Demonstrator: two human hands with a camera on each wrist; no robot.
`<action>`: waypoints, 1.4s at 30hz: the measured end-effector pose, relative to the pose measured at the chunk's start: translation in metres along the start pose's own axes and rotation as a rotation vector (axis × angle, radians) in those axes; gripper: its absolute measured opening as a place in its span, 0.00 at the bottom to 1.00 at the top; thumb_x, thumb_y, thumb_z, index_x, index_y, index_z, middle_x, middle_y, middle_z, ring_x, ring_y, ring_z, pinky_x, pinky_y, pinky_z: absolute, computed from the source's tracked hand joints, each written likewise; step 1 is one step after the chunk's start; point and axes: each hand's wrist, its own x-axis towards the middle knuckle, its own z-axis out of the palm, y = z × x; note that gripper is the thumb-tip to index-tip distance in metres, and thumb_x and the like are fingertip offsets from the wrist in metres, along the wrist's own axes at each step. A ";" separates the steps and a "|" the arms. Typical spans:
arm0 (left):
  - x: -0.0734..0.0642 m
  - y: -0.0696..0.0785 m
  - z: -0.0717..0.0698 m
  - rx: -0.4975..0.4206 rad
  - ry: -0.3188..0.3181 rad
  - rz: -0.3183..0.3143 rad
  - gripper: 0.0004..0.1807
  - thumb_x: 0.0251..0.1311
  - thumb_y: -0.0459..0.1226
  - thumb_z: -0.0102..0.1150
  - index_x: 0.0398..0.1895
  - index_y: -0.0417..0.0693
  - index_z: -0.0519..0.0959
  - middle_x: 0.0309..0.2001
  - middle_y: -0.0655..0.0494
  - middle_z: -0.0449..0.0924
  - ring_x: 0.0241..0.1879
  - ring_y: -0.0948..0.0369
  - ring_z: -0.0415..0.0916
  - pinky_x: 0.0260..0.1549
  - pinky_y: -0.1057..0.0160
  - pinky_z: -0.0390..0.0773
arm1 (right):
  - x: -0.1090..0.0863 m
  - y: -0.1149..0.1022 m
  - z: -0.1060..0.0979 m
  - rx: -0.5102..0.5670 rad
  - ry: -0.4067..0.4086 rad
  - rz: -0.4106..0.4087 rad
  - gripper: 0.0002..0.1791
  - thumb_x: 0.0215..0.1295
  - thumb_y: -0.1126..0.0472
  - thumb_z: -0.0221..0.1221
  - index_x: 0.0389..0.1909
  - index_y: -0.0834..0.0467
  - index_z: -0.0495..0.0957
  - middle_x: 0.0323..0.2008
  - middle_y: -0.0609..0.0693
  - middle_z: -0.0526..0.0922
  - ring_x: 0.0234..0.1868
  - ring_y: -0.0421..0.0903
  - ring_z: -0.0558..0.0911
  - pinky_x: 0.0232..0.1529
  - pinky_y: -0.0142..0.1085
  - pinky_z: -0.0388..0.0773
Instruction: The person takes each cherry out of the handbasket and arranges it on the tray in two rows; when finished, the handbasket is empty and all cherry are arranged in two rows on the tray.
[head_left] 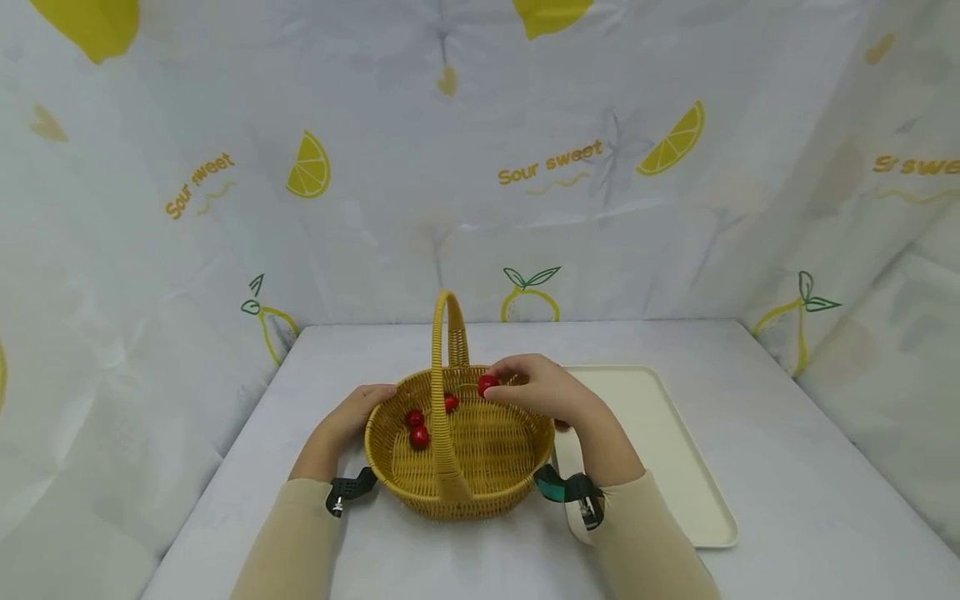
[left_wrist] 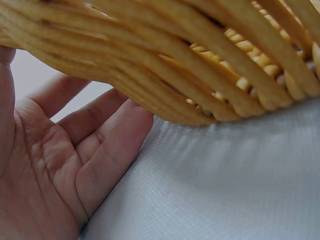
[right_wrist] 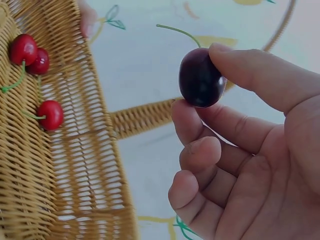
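A yellow-brown wicker basket (head_left: pixel 480 500) with a tall arched handle stands in the middle of the table. Two cherries (right_wrist: pixel 24 49) lie together inside it, with a third cherry (right_wrist: pixel 51 115) a little apart; green stems show. My right hand (head_left: pixel 543 387) is over the basket's far right side, pinching a dark red cherry (right_wrist: pixel 202 77) between thumb and fingertips, its stem sticking out. At the basket's left rim, my left hand (head_left: pixel 360 412) grips the edge; in the left wrist view its fingers (left_wrist: pixel 115 150) lie against the outer wicker wall.
A cream tray (head_left: pixel 645 433) lies right of the basket, partly beneath my right forearm. Something small and dark red (head_left: pixel 562 425) shows at the tray's left side beside my wrist. A white cloth with lemon prints (head_left: pixel 465 208) hangs behind and at both sides.
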 end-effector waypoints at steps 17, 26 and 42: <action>-0.002 0.001 0.001 -0.035 0.016 -0.022 0.33 0.72 0.58 0.48 0.65 0.43 0.79 0.61 0.48 0.81 0.68 0.47 0.70 0.72 0.41 0.57 | -0.044 0.052 -0.032 0.129 0.157 0.032 0.21 0.69 0.52 0.66 0.56 0.61 0.81 0.46 0.57 0.83 0.40 0.55 0.82 0.41 0.43 0.78; -0.002 0.001 0.000 -0.031 0.040 -0.011 0.31 0.73 0.55 0.48 0.63 0.42 0.81 0.58 0.48 0.83 0.66 0.47 0.73 0.70 0.42 0.60 | -0.058 0.088 -0.044 0.066 0.223 0.133 0.21 0.68 0.51 0.66 0.54 0.60 0.81 0.47 0.55 0.82 0.42 0.58 0.79 0.38 0.42 0.77; 0.001 -0.007 -0.002 -0.119 0.052 0.045 0.29 0.72 0.51 0.51 0.61 0.36 0.80 0.57 0.42 0.83 0.58 0.49 0.80 0.56 0.56 0.79 | -0.054 0.118 -0.023 -0.049 0.129 0.246 0.15 0.58 0.56 0.73 0.43 0.57 0.84 0.37 0.49 0.80 0.38 0.48 0.74 0.36 0.40 0.73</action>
